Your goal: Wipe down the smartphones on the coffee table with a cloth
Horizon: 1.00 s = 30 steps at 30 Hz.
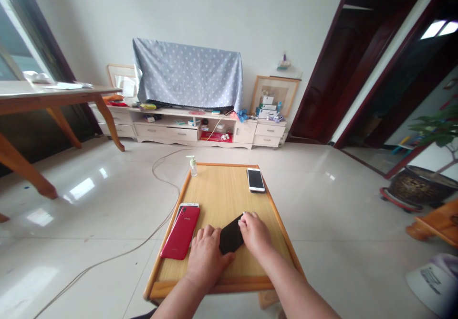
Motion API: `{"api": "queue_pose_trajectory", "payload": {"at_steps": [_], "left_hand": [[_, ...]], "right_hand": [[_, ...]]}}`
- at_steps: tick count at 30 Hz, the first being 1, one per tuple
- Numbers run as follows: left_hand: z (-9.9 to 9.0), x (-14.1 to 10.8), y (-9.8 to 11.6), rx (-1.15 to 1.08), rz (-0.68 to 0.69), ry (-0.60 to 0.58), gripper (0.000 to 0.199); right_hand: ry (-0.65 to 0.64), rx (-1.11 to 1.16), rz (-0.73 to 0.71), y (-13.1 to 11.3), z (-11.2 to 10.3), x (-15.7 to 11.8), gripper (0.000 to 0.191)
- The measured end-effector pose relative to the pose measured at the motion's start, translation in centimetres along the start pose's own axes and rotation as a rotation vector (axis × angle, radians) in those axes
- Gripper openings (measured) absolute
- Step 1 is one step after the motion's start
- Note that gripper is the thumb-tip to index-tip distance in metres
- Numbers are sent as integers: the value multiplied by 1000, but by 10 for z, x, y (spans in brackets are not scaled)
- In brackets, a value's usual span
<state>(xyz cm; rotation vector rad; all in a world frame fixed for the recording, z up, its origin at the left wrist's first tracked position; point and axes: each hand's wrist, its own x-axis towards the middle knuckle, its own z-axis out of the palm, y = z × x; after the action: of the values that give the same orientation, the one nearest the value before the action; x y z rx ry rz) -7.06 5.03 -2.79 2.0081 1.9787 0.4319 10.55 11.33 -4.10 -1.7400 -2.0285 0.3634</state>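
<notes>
A black phone (232, 236) lies tilted on the small wooden table (222, 185), between my hands. My left hand (207, 257) holds its left end, with the thumb along the near edge. At the phone's upper right corner, my right hand (255, 232) is closed in a pinch; a small whitish bit shows at the fingertips, too small to name. Left of my left hand lies a red phone (181, 232), on top of a white one (189, 205). Near the far right corner is a white phone with a dark screen (255, 179), on a darker item.
A clear pump bottle (193, 167) stands at the table's far left corner. A cable (143, 243) runs over the floor on the left. Beyond are a low white cabinet (164, 133), a cloth-covered screen (189, 73), a larger table (53, 100) and a potted plant (422, 185).
</notes>
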Motion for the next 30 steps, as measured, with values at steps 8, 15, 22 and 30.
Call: {"api": "queue_pose_trajectory", "payload": {"at_steps": [8, 15, 22, 30], "left_hand": [[-4, -1, 0, -4, 10, -18, 41], [-3, -2, -3, 1, 14, -7, 55], [-6, -3, -2, -8, 11, -11, 31], [-5, -3, -5, -6, 0, -22, 57]], "right_hand": [[-80, 59, -190, -26, 16, -14, 19], [10, -105, 81, -8, 3, 14, 18], [-76, 11, -195, -35, 22, -18, 19], [120, -92, 96, 17, -1, 10, 15]]}}
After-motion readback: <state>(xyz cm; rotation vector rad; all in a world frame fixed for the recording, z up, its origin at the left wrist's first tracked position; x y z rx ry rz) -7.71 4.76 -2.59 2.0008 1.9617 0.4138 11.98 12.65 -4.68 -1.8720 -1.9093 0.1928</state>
